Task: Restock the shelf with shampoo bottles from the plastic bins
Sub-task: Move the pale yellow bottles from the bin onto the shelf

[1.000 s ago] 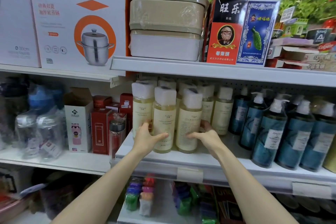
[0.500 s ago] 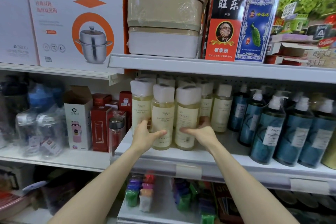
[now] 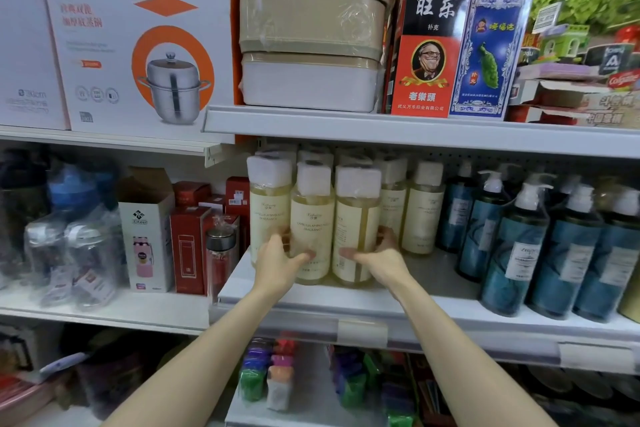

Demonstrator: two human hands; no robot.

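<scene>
Several pale yellow shampoo bottles with white caps stand on the grey middle shelf (image 3: 433, 302). My left hand (image 3: 277, 263) grips the lower part of one front bottle (image 3: 311, 218), thumb across its front. My right hand (image 3: 381, 262) grips the front bottle (image 3: 356, 218) beside it, fingers round its right side. Both bottles stand upright on the shelf, side by side and touching. More of the same bottles fill the rows behind and to either side. No plastic bin is in view.
Dark teal pump bottles (image 3: 519, 253) line the shelf to the right. Red boxes (image 3: 187, 250) and wrapped drinking bottles (image 3: 69, 253) sit on the left shelf. The upper shelf (image 3: 381, 132) hangs close above the caps and carries stacked beige containers (image 3: 311, 24) and boxes.
The bottle in my right hand has turned and shifted left, closing up against the one in my left hand. My right thumb has come round to the bottle's front.
</scene>
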